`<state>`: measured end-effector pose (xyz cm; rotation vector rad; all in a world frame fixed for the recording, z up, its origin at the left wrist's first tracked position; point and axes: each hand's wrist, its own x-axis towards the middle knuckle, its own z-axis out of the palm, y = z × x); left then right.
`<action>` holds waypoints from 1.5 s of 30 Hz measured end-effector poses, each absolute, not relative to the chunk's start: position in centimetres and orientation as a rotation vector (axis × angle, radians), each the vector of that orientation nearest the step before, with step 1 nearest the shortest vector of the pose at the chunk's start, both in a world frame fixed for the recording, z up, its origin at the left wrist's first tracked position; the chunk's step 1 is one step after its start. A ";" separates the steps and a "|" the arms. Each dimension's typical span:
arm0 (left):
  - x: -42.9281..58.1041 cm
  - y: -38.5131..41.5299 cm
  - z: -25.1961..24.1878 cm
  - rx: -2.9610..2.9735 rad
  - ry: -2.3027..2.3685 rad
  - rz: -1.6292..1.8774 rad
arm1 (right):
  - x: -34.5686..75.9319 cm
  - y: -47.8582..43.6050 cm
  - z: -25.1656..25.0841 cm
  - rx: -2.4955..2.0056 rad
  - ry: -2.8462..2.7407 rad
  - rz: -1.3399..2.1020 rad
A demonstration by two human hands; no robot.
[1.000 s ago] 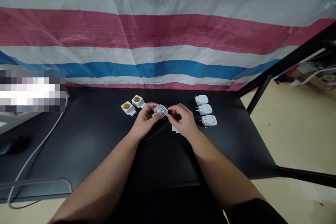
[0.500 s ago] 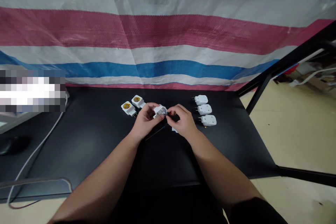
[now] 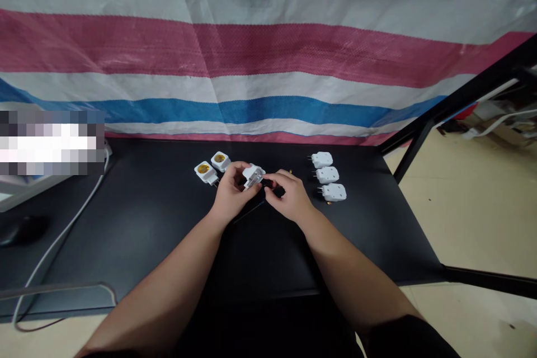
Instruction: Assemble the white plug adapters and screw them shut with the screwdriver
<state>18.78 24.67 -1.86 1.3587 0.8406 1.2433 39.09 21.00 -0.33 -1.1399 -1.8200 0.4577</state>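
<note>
Item 1, white housing (image 3: 254, 173): one piece, held above the bench (image 3: 138, 218) between the two hands, its hollow inner side in view. The left hand (image 3: 230, 193) had its fingers (image 3: 239, 166) clamped on it, thumb on the near edge and the others around the far side.

Item 2, dark-and-red part (image 3: 272, 183): one piece, at the tips of the right fingers, just beside the housing's right edge (too small to identify). The right hand (image 3: 292, 194) was curled, thumb and forefinger near each other; whether they were pinched on the part could not be told.

Item 3, slender rod (image 3: 249, 211): one, lying aslant on the bench, just nearer the wearer than the fingers.

Item 4, white plugs with round amber faces: two, to the left of the left fingers. The nearer plug (image 3: 204, 170) pointed its prongs toward the left hand; the farther plug (image 3: 220, 160) stood just beside those fingers.

Item 5, white plugs with dotted upper faces: three, in a column to the right of the right fingers, namely the far one (image 3: 322, 159), the middle one (image 3: 327, 174) and the near one (image 3: 334, 192), all prongs facing the right hand.

Item 6, brass-coloured bits: one (image 3: 291, 171) just beyond the right fingers, another (image 3: 329, 202) by the near plug of the column.

Item 7, black mouse (image 3: 23, 231): one, well left of the left fingers.

Item 8, striped sheet (image 3: 268, 47): hung beyond all fingers.
</note>
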 end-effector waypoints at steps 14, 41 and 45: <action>19.0 24.4 -2.0 1.480 0.895 1.320 | 38.3 21.3 -1.3 -1.062 -1.700 0.623; 19.4 24.9 -1.8 1.009 0.766 1.328 | 38.7 21.7 -1.1 -1.154 -1.563 0.802; 19.4 24.8 -1.8 0.987 0.744 1.305 | 38.8 21.6 -1.1 -1.135 -1.585 0.803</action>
